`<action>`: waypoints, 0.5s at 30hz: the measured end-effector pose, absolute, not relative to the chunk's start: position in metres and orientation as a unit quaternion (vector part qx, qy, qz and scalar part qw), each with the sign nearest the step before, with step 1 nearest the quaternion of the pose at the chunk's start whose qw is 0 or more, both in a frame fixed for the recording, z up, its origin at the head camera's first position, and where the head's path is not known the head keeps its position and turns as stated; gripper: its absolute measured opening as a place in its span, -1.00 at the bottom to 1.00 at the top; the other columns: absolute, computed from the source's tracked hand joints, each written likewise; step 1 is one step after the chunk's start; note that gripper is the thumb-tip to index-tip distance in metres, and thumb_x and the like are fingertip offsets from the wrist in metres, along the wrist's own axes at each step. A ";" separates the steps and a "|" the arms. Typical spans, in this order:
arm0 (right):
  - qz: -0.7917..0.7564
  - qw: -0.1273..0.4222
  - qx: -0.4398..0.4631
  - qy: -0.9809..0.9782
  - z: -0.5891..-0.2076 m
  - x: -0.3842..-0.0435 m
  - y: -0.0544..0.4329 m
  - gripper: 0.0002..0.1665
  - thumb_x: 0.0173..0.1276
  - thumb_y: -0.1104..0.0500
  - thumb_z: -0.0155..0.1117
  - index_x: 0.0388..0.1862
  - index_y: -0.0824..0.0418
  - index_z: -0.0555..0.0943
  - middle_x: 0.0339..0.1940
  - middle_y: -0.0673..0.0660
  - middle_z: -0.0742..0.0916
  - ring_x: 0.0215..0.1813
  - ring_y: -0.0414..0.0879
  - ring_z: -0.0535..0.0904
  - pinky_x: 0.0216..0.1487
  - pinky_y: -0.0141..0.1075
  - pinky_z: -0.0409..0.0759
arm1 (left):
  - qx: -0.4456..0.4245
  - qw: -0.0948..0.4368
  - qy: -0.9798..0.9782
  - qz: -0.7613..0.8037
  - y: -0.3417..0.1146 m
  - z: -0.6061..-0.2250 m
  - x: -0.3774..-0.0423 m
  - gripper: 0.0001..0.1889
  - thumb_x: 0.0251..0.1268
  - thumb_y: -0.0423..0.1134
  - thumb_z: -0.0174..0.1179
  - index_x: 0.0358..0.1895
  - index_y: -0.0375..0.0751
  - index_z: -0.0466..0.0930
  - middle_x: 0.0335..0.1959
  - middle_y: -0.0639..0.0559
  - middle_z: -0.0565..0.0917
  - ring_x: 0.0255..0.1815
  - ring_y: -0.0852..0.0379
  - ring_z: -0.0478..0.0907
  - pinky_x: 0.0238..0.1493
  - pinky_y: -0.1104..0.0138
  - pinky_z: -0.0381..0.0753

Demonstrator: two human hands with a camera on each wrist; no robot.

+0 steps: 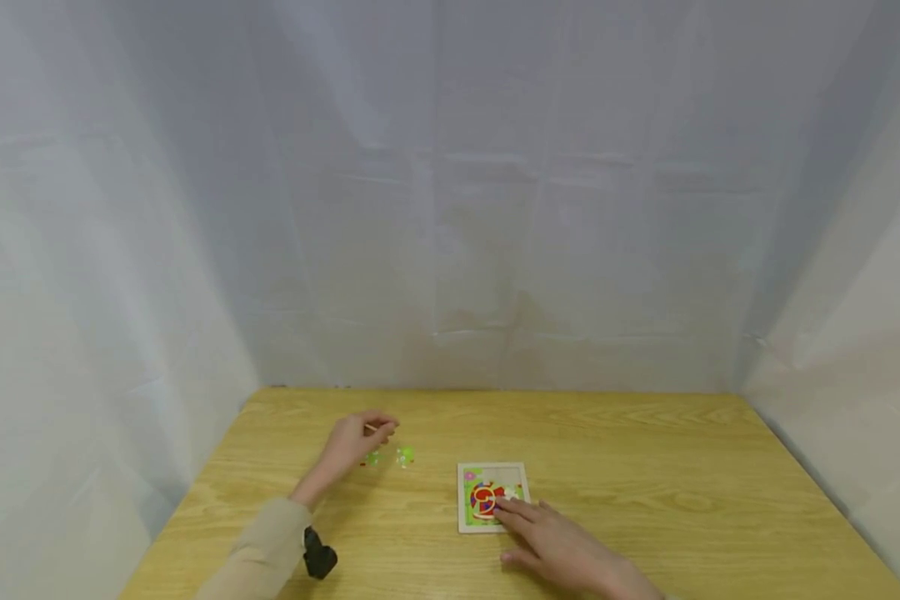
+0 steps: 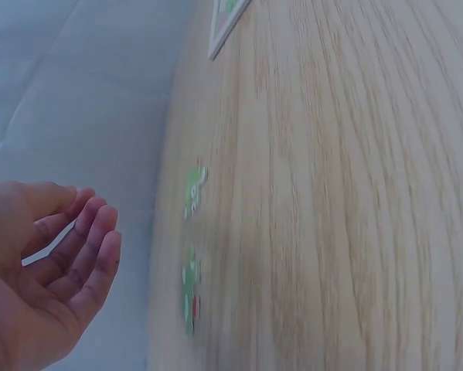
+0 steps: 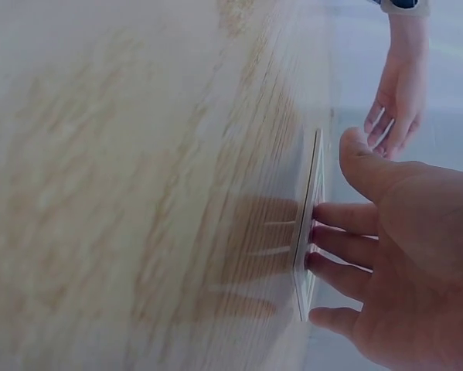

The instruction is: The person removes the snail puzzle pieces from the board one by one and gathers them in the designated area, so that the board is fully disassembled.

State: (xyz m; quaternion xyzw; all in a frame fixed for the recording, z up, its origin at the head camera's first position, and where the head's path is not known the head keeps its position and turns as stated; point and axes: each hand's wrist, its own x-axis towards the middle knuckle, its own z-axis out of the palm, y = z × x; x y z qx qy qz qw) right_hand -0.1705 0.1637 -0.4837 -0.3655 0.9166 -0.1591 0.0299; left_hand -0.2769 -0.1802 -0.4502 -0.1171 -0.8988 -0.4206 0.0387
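Observation:
My left hand (image 1: 355,439) hovers above two small green puzzle pieces (image 1: 406,455) on the table. In the left wrist view its fingers (image 2: 80,263) are loosely bent, the thumb tip meets the index fingertip, and nothing shows in the palm. Those two pieces (image 2: 193,192) lie apart from each other, one with a red patch. A square jigsaw puzzle in a pale wooden frame (image 1: 462,504) lies to the right, with a bare patch toward its upper right. My right hand (image 1: 558,542) rests its outstretched fingertips on the puzzle's lower right part, thumb off to the side.
The wood-grain table (image 1: 682,492) runs out to both sides and to the back. Pale sheeting (image 1: 495,208) hangs behind it and along both sides. A black wrist device (image 1: 319,554) is strapped at my left sleeve.

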 end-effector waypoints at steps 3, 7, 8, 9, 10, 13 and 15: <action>-0.162 0.025 -0.365 0.917 -0.483 -0.171 0.163 -0.25 0.56 -0.23 0.04 0.49 0.23 0.40 0.48 0.19 0.49 0.46 0.13 0.41 0.41 0.23 0.32 | -0.123 0.045 -0.897 -0.422 -0.171 -0.447 -0.277 -0.79 0.49 -0.28 0.20 0.04 -0.25 0.72 -0.13 -0.07 0.77 -0.19 -0.02 0.72 -0.39 0.24 0.68; -0.164 0.002 -0.372 0.914 -0.484 -0.173 0.162 -0.30 0.56 -0.19 0.08 0.45 0.23 0.44 0.44 0.18 0.53 0.43 0.13 0.45 0.38 0.24 0.35 | -0.132 0.050 -0.894 -0.426 -0.159 -0.443 -0.278 -0.81 0.48 -0.32 0.20 0.01 -0.27 0.72 -0.14 -0.06 0.76 -0.23 0.03 0.71 -0.32 0.32 0.68; -0.162 -0.005 -0.375 0.913 -0.484 -0.174 0.162 -0.32 0.56 -0.18 0.09 0.44 0.23 0.46 0.43 0.18 0.54 0.41 0.13 0.46 0.37 0.23 0.37 | -0.135 0.053 -0.893 -0.426 -0.156 -0.443 -0.279 -0.82 0.47 -0.33 0.20 0.00 -0.27 0.72 -0.15 -0.07 0.76 -0.24 0.03 0.71 -0.32 0.32 0.69; -0.160 -0.010 -0.377 0.912 -0.485 -0.175 0.162 -0.33 0.56 -0.17 0.10 0.43 0.23 0.47 0.42 0.18 0.55 0.41 0.12 0.47 0.37 0.21 0.39 | -0.138 0.054 -0.893 -0.425 -0.154 -0.442 -0.280 -0.83 0.48 -0.32 0.20 -0.01 -0.26 0.73 -0.15 -0.07 0.77 -0.24 0.02 0.71 -0.31 0.31 0.69; -0.157 -0.015 -0.378 0.912 -0.486 -0.176 0.162 -0.35 0.56 -0.16 0.10 0.42 0.23 0.48 0.41 0.18 0.56 0.40 0.10 0.48 0.36 0.18 0.41 | -0.141 0.056 -0.894 -0.423 -0.151 -0.441 -0.280 -0.83 0.47 -0.33 0.21 -0.02 -0.25 0.73 -0.16 -0.07 0.77 -0.25 0.04 0.71 -0.31 0.31 0.69; -0.150 -0.027 -0.379 0.913 -0.487 -0.179 0.161 -0.38 0.56 -0.15 0.11 0.40 0.20 0.51 0.37 0.16 0.59 0.36 0.08 0.51 0.34 0.09 0.46 | -0.145 0.056 -0.894 -0.419 -0.141 -0.439 -0.282 -0.84 0.47 -0.31 0.21 -0.04 -0.22 0.74 -0.19 -0.05 0.77 -0.24 -0.01 0.71 -0.32 0.33 0.68; -0.148 -0.032 -0.380 0.912 -0.487 -0.180 0.161 -0.40 0.57 -0.15 0.10 0.38 0.19 0.52 0.35 0.16 0.60 0.34 0.07 0.53 0.33 0.05 0.48 | -0.148 0.051 -0.893 -0.421 -0.135 -0.438 -0.282 -0.84 0.48 -0.29 0.21 -0.04 -0.21 0.74 -0.21 -0.06 0.76 -0.22 -0.06 0.71 -0.32 0.33 0.67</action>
